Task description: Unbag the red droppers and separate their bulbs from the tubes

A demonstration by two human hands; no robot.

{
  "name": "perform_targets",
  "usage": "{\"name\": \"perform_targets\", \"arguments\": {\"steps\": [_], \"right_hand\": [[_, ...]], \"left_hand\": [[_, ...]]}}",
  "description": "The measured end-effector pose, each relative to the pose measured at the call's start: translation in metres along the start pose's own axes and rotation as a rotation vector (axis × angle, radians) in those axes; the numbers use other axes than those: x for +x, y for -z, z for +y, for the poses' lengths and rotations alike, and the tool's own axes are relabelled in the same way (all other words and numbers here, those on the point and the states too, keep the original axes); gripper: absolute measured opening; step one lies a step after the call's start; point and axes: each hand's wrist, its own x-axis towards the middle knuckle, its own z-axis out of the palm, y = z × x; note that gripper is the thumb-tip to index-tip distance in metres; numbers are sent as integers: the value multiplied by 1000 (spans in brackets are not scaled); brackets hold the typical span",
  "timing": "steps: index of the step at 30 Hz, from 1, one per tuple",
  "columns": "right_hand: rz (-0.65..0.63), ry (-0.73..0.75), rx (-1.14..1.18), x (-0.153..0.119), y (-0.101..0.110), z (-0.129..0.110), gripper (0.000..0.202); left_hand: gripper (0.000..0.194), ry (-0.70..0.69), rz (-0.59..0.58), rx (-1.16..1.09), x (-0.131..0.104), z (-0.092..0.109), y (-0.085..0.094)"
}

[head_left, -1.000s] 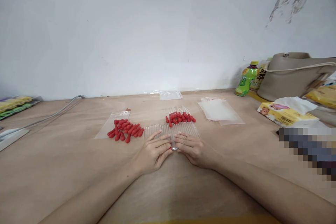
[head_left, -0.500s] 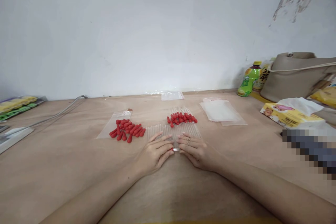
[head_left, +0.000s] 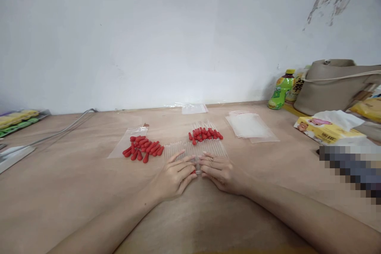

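Note:
My left hand (head_left: 178, 174) is closed around a red rubber bulb (head_left: 194, 172), of which only a sliver shows past the fingers. Between the hands a short bit of clear glass tube (head_left: 198, 172) is visible, and my right hand (head_left: 218, 170) is closed on it; the rest is hidden under the fingers. Just beyond lies a row of clear glass tubes (head_left: 181, 147), side by side. Glass droppers with red bulbs (head_left: 205, 133) lie at the far end of this row. Loose red rubber bulbs (head_left: 145, 147) are heaped to the left.
Under the loose bulbs is a clear plastic bag (head_left: 119, 147). More clear bags (head_left: 248, 125) are stacked right of the droppers, another bag (head_left: 193, 108) near the wall. Further right are a tissue pack (head_left: 327, 131), a green bottle (head_left: 281, 91) and a handbag (head_left: 324, 87). A cable (head_left: 65, 129) runs at left.
My hands have drawn slightly closer together, so less of the glass tube shows between them. The view has shifted a little; the heaps of bulbs and droppers look the same.

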Motion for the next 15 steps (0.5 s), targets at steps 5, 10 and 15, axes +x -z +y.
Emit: {"name": "perform_targets", "arguments": {"steps": [5,10,15], "right_hand": [[17,35,-50,-4,6,2,18],[128,-183,-97,-17,25,19,19],[111,-658,-309,-28,35,40,23]], "left_hand": [[14,13,-13,-24,-4,-2,4],[14,87,60,32,-20,-14,13],[15,397,275,123,-28,-42,33]]}}
